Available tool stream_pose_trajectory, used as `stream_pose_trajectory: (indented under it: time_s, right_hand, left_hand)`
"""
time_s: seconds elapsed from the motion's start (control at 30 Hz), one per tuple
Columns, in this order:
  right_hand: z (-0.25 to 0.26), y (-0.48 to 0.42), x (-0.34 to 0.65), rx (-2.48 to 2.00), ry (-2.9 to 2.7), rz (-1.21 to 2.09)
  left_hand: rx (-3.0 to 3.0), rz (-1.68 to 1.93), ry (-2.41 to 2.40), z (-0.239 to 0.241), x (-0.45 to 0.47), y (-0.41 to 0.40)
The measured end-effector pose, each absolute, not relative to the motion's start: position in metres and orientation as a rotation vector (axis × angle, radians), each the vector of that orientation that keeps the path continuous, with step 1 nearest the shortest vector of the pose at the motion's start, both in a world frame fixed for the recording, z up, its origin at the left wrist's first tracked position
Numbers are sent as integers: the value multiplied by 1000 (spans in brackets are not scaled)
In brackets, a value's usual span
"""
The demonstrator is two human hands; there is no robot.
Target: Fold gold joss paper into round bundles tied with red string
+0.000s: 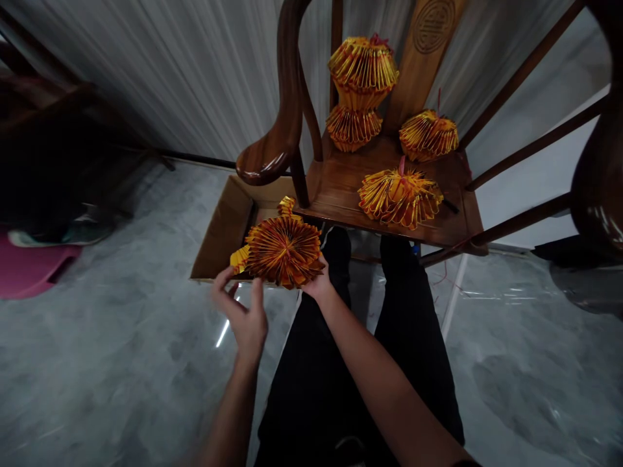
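Note:
A round, pleated gold-and-orange paper ornament (285,250) is held out over an open cardboard box (219,220). My right hand (318,280) grips its right edge from below, with the fingers partly hidden behind the pleats. My left hand (241,318) is at the ornament's lower left, thumb and fingers apart. Its fingertips are close to a small yellow paper piece (239,259) at the ornament's side; whether they touch it I cannot tell. Another folded gold piece (287,206) sticks up at the top.
On the wooden chair (335,188) stand a tall stacked gold paper ornament (363,71) and two smaller ones, one at the front (402,198) and one at the right (428,136). A pink plastic item (36,266) and a shoe (63,232) are at the left. Behind hangs a grey curtain (195,78).

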State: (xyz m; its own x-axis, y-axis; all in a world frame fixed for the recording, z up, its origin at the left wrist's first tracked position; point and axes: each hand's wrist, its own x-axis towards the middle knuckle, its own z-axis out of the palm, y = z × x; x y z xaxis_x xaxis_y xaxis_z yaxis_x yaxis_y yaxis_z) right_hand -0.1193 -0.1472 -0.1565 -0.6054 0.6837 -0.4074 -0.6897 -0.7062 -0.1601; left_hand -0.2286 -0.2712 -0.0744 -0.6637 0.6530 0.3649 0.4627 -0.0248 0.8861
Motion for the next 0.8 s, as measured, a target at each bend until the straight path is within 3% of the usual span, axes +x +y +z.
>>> stream_pose_trajectory:
  time_s: [0.33,0.8]
  right_hand:
    - [-162,-141,-135,-689,20,2361]
    - [-165,-136,-155,-797,-159,2205]
  left_hand:
    - [395,1739,1274,-91,-238,-244]
    - [37,1904,1256,-106,-239,-222]
